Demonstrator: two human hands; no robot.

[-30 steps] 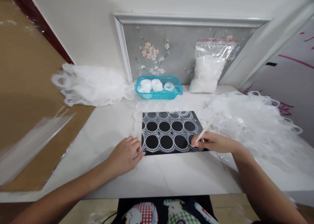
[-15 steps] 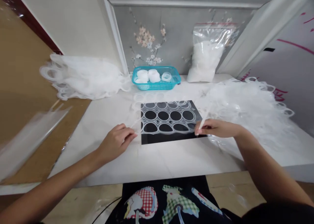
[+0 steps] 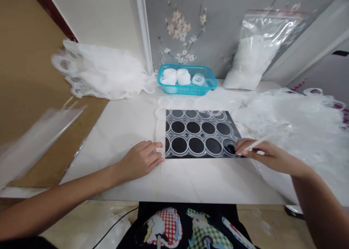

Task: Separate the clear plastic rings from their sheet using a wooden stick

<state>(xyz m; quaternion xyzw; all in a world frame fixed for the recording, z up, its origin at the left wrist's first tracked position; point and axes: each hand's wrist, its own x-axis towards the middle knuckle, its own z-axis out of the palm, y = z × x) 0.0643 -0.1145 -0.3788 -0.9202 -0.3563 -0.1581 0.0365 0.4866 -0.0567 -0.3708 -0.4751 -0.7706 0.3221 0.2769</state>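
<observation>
My right grip (image 3: 268, 156) pinches a white stick (image 3: 261, 139) at the ringed sheet (image 3: 202, 135), dark board (image 3: 196, 145) beneath probably for contrast; my left grip (image 3: 143, 158), hold unclear, likely steadies it.

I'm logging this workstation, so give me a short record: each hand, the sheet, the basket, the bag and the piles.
Left hand: fingertips at the left edge of the black mat, grip unclear
Right hand: holds a white stick at the mat's near right corner
Sheet: translucent, ring-patterned, over the mat
Basket: blue, behind the mat, holding white rings
Bag: clear, white contents, right of the basket
Piles: whitish, one left, one right
</observation>
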